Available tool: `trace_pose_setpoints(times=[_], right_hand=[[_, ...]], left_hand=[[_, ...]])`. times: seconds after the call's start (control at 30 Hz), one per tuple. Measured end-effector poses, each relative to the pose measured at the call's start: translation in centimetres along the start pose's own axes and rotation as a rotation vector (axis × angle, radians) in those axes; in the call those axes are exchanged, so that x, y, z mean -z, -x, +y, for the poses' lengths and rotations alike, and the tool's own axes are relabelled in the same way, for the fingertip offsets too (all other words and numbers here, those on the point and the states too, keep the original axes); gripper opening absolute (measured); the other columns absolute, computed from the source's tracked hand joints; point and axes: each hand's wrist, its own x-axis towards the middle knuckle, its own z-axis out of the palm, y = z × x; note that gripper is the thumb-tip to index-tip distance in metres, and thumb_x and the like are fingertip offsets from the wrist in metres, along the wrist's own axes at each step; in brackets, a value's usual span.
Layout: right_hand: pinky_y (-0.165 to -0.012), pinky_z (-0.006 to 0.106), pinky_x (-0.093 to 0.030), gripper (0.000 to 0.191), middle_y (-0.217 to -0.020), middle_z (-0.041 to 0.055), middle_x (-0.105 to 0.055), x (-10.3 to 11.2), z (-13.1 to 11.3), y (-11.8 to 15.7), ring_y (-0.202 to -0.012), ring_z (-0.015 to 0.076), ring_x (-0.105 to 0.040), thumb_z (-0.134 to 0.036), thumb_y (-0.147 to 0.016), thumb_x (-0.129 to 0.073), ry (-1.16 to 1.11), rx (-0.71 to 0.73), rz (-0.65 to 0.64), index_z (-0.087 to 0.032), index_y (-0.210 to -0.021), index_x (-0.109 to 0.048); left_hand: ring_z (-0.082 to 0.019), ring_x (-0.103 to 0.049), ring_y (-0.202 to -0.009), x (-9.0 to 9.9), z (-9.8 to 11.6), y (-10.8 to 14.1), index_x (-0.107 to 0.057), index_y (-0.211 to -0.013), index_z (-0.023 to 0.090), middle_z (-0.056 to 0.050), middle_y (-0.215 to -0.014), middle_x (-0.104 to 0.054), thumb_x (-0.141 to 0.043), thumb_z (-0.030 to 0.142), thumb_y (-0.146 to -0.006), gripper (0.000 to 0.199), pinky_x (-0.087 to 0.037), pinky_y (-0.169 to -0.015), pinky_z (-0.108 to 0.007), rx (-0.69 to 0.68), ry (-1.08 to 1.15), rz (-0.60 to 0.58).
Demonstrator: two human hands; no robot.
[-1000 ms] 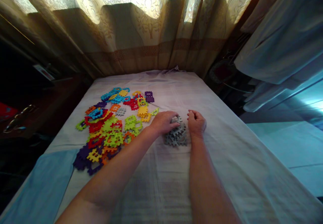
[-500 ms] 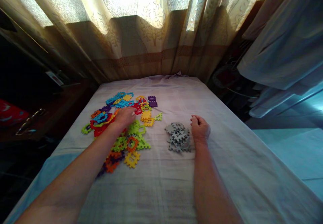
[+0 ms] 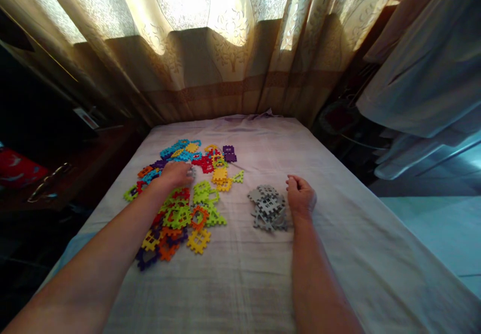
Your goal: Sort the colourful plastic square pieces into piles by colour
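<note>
Over the pile of coloured interlocking plastic tiles, my left hand has its fingers closed at a grey tile, which shows just beyond the fingertips. Blue tiles lie behind that hand, red ones to its right, and green ones nearer to me. My right hand rests on the sheet with curled fingers, and nothing shows in them. Just left of it sits a heap of grey tiles, apart from the coloured ones. My left forearm covers part of the coloured pile.
A pale sheet covers the bed-like surface under the tiles. Patterned curtains hang at its far end. Dark wooden furniture stands at the left, and white cloths hang at the right.
My left hand has drawn a little to the left over the pile, and a grey tile now shows at its fingertips. My right hand stays beside the grey heap. The view has shifted slightly.
</note>
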Motion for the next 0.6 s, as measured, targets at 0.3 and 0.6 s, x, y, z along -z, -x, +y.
trace_pose_setpoints(times=[0.3, 0.6], right_hand=[[-0.066, 0.032, -0.051, 0.047, -0.082, 0.0103, -0.077, -0.1, 0.1, 0.0, -0.068, 0.0217, -0.068, -0.050, -0.078, -0.046, -0.030, 0.000, -0.015, -0.016, -0.094, -0.075], [-0.068, 0.032, -0.051, 0.047, -0.081, 0.0105, -0.077, 0.0, -0.1, 0.1, -0.070, 0.0221, -0.069, -0.049, -0.079, -0.044, -0.004, 0.034, -0.006, -0.016, -0.092, -0.075]], left_hand=[[-0.026, -0.061, -0.116, 2.6, 10.0, 2.9, -0.062, -0.125, 0.024, -0.008, -0.127, -0.066, -0.059, 0.045, -0.086, 0.044, -0.048, -0.099, -0.036, -0.336, 0.380, 0.221], [-0.024, -0.064, -0.108, 0.0, 17.8, 4.5, -0.063, -0.125, 0.024, -0.008, -0.119, -0.068, -0.064, 0.049, -0.085, 0.046, -0.051, -0.096, -0.035, -0.489, 0.597, 0.256]])
